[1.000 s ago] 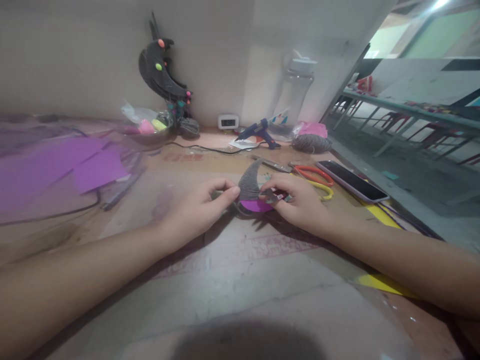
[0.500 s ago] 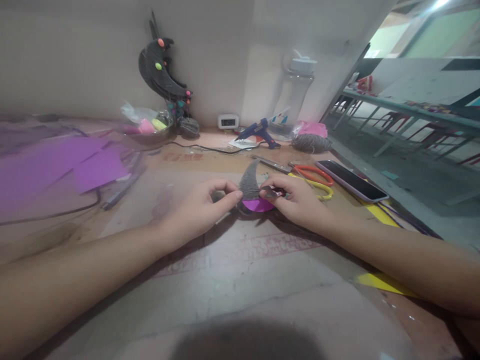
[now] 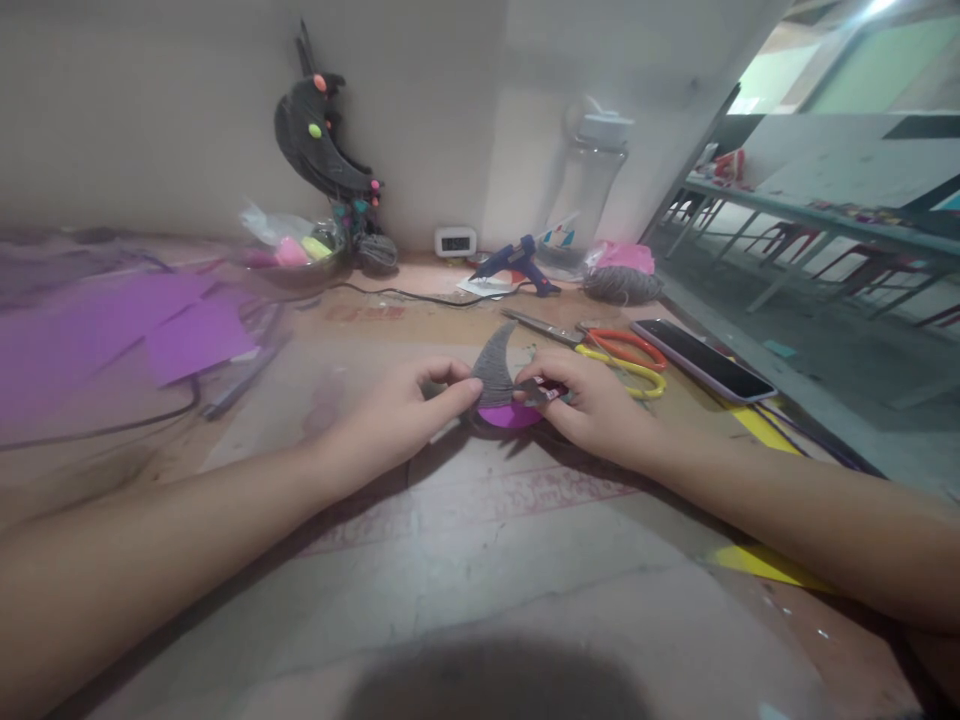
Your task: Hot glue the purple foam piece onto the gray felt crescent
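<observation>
A purple card crescent (image 3: pixel 510 415), its upper horn wound with grey yarn (image 3: pixel 493 372), stands in the middle between my hands. My left hand (image 3: pixel 424 405) is closed, thumb and fingers pinching the wrapped part at its left edge. On the other side my right hand (image 3: pixel 589 400) is closed round a strand of grey yarn beside the wrapping; a small dark, reddish bit shows between its fingers, too small to make out. The lower part of the crescent is in shadow and partly hidden by my hands.
Scissors (image 3: pixel 622 365) with orange and yellow handles and a phone (image 3: pixel 705 360) lie at right. Behind stand a blue glue gun (image 3: pixel 517 265), a small clock (image 3: pixel 455 242), a bottle (image 3: pixel 589 190) and a yarn ball (image 3: pixel 622 284). Purple sheets (image 3: pixel 199 340) lie at left. A dark crescent (image 3: pixel 315 135) hangs on the wall.
The wrapped crescent has tilted and shifted slightly left, its tip leaning more to the right. My hands have hardly moved and keep their hold.
</observation>
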Demonstrator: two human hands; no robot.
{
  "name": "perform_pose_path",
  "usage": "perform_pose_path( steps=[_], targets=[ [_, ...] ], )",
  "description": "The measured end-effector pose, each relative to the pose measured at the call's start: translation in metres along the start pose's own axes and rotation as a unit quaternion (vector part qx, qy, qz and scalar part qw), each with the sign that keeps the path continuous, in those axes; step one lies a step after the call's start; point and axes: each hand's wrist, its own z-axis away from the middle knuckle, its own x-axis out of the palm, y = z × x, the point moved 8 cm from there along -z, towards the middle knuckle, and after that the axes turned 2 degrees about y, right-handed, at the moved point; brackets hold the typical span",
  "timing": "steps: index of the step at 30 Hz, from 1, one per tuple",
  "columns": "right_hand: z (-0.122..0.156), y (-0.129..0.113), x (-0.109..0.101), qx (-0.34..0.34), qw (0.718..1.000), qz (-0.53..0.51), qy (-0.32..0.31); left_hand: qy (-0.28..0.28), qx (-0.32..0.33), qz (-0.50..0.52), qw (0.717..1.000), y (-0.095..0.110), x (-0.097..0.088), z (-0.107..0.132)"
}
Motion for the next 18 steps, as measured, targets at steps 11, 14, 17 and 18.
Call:
perform_pose_path(
  steps=[11, 14, 17, 18],
  targets=[
    [0.0, 0.0026, 0.0007, 0.007, 1.0, 0.001, 0.004, -0.014, -0.02, 0.104, 0.994, -0.0044, 0.0047, 0.0014],
    [0.0001, 0.0037, 0.001, 0.006, 1.0, 0.001, 0.008, -0.013, -0.005, 0.069, 0.997, 0.0005, 0.0031, 0.0017],
    [-0.0001, 0.0035, 0.001, 0.005, 1.0, 0.004, 0.009, -0.007, 0.0, 0.019, 1.0, 0.0023, 0.0009, 0.0025],
    [-0.0001, 0.0036, 0.0011, 0.007, 1.0, 0.004, 0.008, -0.005, -0.005, 0.005, 1.0, 0.0014, 0.0003, 0.0027]
  ],
)
